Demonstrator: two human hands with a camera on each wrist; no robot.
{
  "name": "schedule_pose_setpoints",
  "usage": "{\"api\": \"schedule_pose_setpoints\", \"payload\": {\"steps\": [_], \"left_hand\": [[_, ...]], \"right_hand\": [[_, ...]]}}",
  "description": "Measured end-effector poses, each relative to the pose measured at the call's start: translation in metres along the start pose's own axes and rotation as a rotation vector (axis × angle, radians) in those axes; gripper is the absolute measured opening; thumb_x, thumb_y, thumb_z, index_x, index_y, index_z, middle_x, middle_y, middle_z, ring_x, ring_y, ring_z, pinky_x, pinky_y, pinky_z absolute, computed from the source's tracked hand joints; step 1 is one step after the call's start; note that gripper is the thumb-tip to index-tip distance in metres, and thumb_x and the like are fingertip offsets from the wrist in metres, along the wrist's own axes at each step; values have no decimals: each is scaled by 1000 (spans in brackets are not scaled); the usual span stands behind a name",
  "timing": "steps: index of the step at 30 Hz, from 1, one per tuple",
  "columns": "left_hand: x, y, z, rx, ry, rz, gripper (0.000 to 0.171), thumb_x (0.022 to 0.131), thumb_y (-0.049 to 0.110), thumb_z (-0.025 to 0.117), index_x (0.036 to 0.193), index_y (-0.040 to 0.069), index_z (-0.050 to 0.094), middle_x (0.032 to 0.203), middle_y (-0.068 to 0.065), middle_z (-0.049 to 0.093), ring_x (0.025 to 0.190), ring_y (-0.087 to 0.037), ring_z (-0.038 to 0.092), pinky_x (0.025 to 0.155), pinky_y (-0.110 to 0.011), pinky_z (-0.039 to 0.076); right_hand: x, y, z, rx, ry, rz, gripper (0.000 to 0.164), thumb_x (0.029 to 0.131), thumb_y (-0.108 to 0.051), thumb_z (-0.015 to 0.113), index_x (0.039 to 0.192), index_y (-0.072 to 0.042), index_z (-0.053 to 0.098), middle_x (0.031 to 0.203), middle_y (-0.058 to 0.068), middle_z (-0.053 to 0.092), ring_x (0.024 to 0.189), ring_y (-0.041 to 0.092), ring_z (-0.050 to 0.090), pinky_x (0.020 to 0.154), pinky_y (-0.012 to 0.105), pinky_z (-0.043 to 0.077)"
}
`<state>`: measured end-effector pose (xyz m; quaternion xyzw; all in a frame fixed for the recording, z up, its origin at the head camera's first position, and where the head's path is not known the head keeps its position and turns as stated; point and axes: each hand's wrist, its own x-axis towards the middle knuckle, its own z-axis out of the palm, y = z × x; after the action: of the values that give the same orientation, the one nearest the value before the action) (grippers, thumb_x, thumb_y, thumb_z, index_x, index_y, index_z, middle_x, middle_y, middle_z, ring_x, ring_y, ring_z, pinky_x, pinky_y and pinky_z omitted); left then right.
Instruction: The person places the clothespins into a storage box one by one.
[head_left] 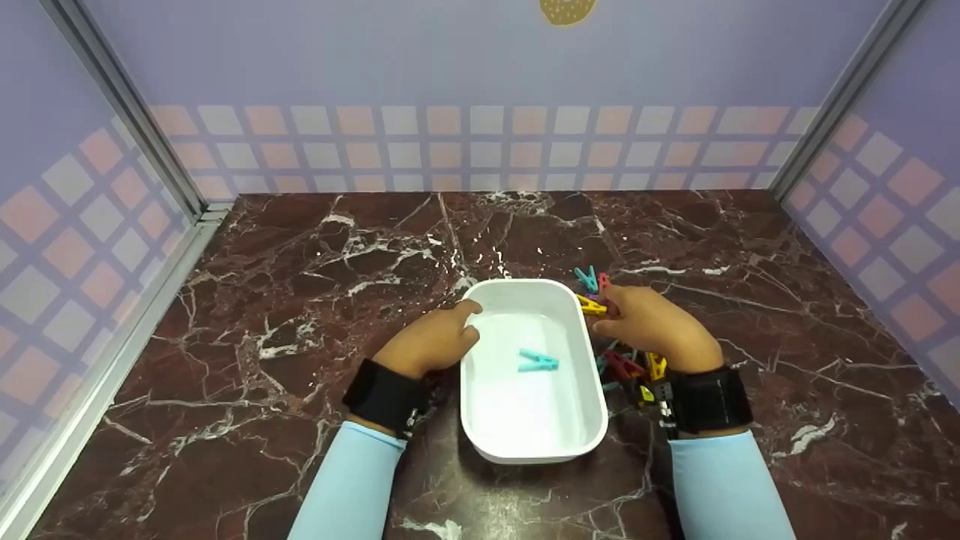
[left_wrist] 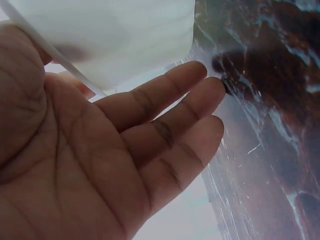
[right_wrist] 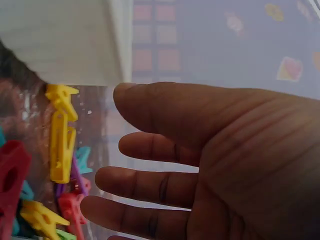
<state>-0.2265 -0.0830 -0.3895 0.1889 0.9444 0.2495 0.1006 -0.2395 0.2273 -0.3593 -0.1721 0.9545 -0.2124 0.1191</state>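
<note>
A white plastic tub (head_left: 525, 442) stands on the marble table, with one light-blue clothespin (head_left: 538, 360) lying inside. My left hand (head_left: 431, 341) holds its left rim: thumb and index finger hook over the edge, while the other fingers (left_wrist: 175, 130) extend outside below it. Beyond the right side of the tub, my right hand (head_left: 652, 322) hovers by the loose clothespins, its fingers (right_wrist: 145, 185) apart and nothing seen between them. A yellow clothespin (head_left: 591, 305) lies near those fingertips, against the tub's side. Red clothespins (head_left: 622, 365) lie below that hand, partly hidden.
Another light-blue clothespin (head_left: 587, 279) lies at the tub's far right corner. In the right wrist view, yellow, red, purple and green clothespins crowd together, including a yellow one (right_wrist: 44, 220). A tiled wall (head_left: 487, 142) bounds the table's back, with side panels left and right.
</note>
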Motion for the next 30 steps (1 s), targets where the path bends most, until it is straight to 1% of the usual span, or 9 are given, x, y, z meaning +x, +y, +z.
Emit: {"api": "schedule_pose_setpoints", "payload": {"steps": [2,11,15,18,20,22,24,26,30], "left_hand": [[0,-1,0,6,3,-1,48,99,21,43,145,10,46,125,-19,64,107,-29,61,96,-44,45],[1,-3,1,-2,6,-4,48,99,21,43,145,10,46,124,-18,65,107,-29,61,97,-44,45],[1,-2,1,-10,9,-4,48,99,21,44,145,9,47,125,-18,64,107,-29,61,97,-44,45],[1,-1,1,-29,14,0,47,98,20,45,144,8,47,126,-17,64,107,-28,61,97,-43,45],[1,0,1,-39,17,2,48,98,20,45,144,7,48,127,-17,63,109,-28,60,98,-43,44],[1,0,1,-43,22,2,48,98,19,46,144,7,48,128,-17,63,110,-28,60,99,-43,44],[2,-1,1,-47,22,-1,48,97,19,46,144,7,48,130,-17,62,111,-28,60,99,-43,44],[3,-1,2,-47,23,-4,48,97,19,47,143,7,48,131,-17,61,111,-28,60,99,-44,44],[4,-3,2,-48,21,-12,48,96,19,46,143,7,49,132,-17,61,113,-29,59,99,-44,44]], "right_hand": [[3,3,3,-4,-13,1,25,94,-21,66,110,-2,60,79,6,58,66,21,51,61,37,42],[11,10,12,19,-50,-10,25,91,-13,66,113,-1,63,95,9,66,77,24,56,69,41,45],[16,15,18,13,-8,-21,34,91,-12,67,122,1,61,114,17,63,96,32,59,82,48,47],[21,18,23,-11,31,-20,46,92,-14,65,135,3,55,133,25,53,120,40,51,99,56,41],[23,19,27,-24,35,-13,54,94,-16,64,142,3,49,143,28,44,131,46,41,106,60,34],[25,20,30,-44,33,-19,57,94,-17,63,144,5,45,147,29,40,137,48,34,110,61,26],[26,20,31,-74,40,-41,58,94,-17,63,144,6,45,146,30,42,138,49,31,112,62,20],[27,20,32,-103,55,-69,54,94,-17,65,140,7,49,140,29,49,134,47,37,113,62,18],[26,19,33,-138,69,-68,50,93,-17,66,136,6,55,134,28,51,126,48,43,108,63,27]]}}
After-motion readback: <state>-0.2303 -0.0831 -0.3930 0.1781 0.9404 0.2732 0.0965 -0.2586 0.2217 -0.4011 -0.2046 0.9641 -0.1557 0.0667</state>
